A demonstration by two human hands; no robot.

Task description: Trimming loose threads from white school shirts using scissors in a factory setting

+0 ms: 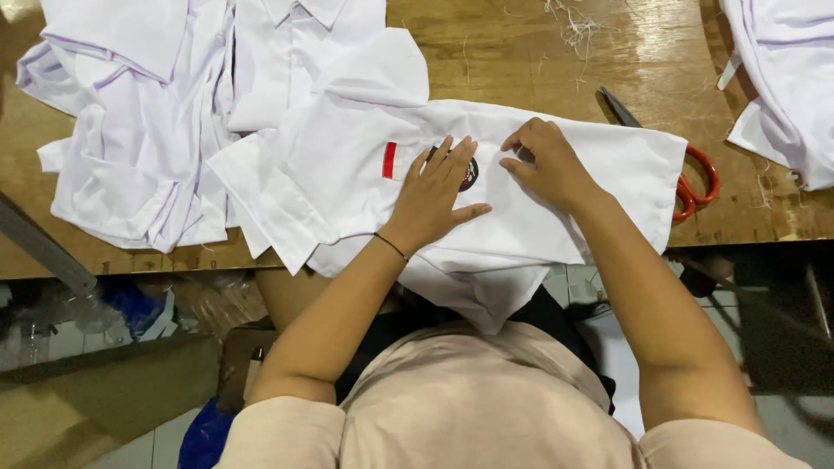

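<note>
From the head camera, we looked straight down at a wooden worktable (521, 52) and our two bare arms reaching over its near edge. A white shirt (556, 217) lay flat across the middle of the table, its lower part hanging off the edge towards our lap, so the chest panel sat right under our eyes.

Our left hand (434, 195) was spread, fingers fanned and palm pressed down on the cloth; it lay partly over a dark round badge (469, 174), with a small red-and-white patch (390, 160) just beside it on the left. We judged that flat hand was there to keep the fabric taut and still.

Our right hand (546, 165) was curled, fingertips drawn together and pinching at a small spot of the shirt just to the right of the badge. Whether a loose thread sat in that pinch, we could not tell.

The scissors (686, 178), red-handled, rested near our right hand, half tucked under the shirt's edge, handy for a grab. A heap of other white shirts (148, 113) lay at the left, touching ours, and more white cloth (782, 78) sat well apart at the far right. Thread scraps (573, 26) littered the far edge.
</note>
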